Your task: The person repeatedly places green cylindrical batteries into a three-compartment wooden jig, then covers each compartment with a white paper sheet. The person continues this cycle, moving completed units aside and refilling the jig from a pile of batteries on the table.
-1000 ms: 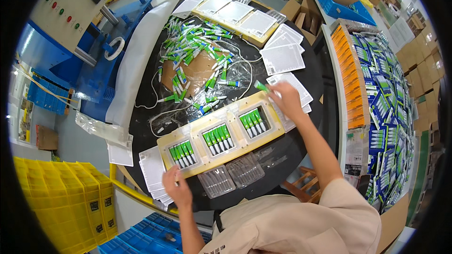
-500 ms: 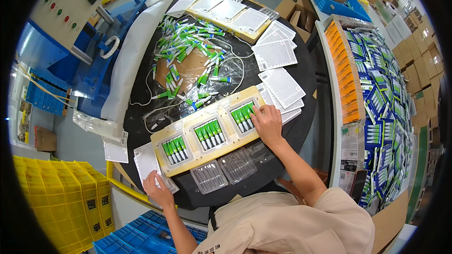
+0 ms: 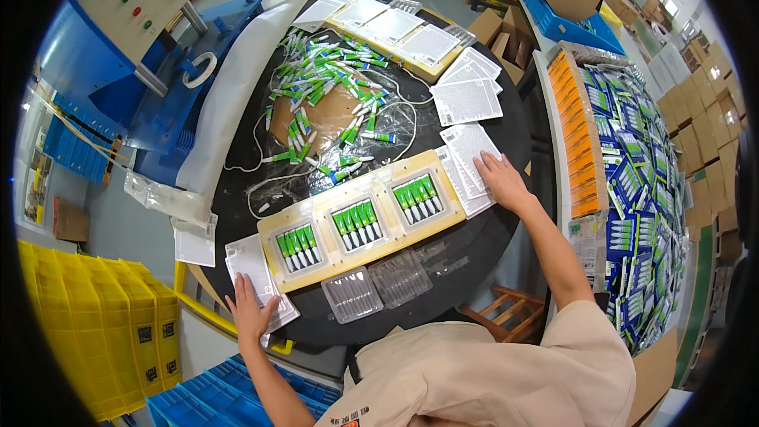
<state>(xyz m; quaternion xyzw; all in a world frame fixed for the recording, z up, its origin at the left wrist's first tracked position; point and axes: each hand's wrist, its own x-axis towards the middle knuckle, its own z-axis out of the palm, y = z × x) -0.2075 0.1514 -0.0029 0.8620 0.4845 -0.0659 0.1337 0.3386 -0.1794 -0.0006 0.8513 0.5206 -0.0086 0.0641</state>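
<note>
My left hand [image 3: 252, 310] lies with its fingers apart on white printed cards [image 3: 248, 258] at the left end of a yellow three-pocket frame [image 3: 324, 267]. At the frame's other end my right hand [image 3: 504, 180] rests, fingers stretched out, on the edge of another pile of white cards [image 3: 468, 146]. Each pocket holds a clear blister with several small green-and-white tubes [image 3: 357, 223] side by side. Nearer to me, two empty clear blister trays [image 3: 351, 296] lie against the frame's front edge.
Loose tubes [image 3: 316, 95] are heaped on plastic film mid-table, with a white cord around them. A second frame [image 3: 431, 71] topped with cards stands at the back. Packed blister cards [image 3: 632, 213] fill the right-hand side; yellow crates [image 3: 87, 316] and a blue machine [image 3: 158, 111] are left.
My right hand has moved right, off the frame's right pocket and onto the card pile. My left hand has shifted slightly down and left over its cards.
</note>
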